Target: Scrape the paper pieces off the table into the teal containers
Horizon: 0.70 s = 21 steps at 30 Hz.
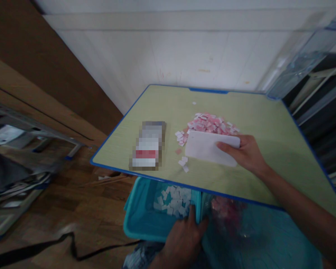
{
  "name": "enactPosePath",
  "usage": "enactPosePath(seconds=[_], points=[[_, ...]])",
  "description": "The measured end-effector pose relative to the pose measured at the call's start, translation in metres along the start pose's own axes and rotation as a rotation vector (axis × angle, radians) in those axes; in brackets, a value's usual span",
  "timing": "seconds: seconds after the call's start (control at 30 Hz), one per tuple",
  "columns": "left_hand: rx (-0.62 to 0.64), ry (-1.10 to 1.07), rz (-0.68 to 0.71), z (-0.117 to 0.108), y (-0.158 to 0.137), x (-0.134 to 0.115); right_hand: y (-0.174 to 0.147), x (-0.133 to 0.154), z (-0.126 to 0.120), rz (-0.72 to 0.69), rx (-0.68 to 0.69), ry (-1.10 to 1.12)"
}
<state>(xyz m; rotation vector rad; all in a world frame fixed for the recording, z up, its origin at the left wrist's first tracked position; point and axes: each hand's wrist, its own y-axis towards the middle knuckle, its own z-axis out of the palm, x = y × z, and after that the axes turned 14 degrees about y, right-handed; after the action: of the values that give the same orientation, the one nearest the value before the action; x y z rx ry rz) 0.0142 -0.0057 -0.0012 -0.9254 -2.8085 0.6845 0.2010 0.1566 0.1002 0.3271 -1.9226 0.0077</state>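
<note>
My right hand (248, 153) grips a white flat scraper (210, 147), thumb on its near face. The scraper stands tilted on the light green tabletop, against the near side of a heap of small pink and white pieces (208, 123). Several loose white pieces (184, 163) lie to its left. Below the table edge, my left hand (184, 233) closes over the right rim of a small teal basin (145, 233), index finger and thumb on either side. White square pieces (173, 200) lie inside that basin.
A pixelated phone-like object (148, 145) lies on the table's left. Right of the small basin is a larger teal tub (282, 239) with a clear bag of pink pieces (226, 213). The table (268, 123) has a blue edge. A black strap (72, 243) crosses the lower left.
</note>
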Motion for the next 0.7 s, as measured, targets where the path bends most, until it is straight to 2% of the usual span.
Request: enactPosePath(seconds=[0.23,0.7], points=[[0.025,-0.014,-0.016,-0.004,-0.001,-0.001,-0.001,0.001,-0.001,0.015,-0.004,0.046],[-0.021,0.003,-0.011,0.0,-0.001,0.0,-0.008,0.002,0.022,-0.009,0.165,-0.013]])
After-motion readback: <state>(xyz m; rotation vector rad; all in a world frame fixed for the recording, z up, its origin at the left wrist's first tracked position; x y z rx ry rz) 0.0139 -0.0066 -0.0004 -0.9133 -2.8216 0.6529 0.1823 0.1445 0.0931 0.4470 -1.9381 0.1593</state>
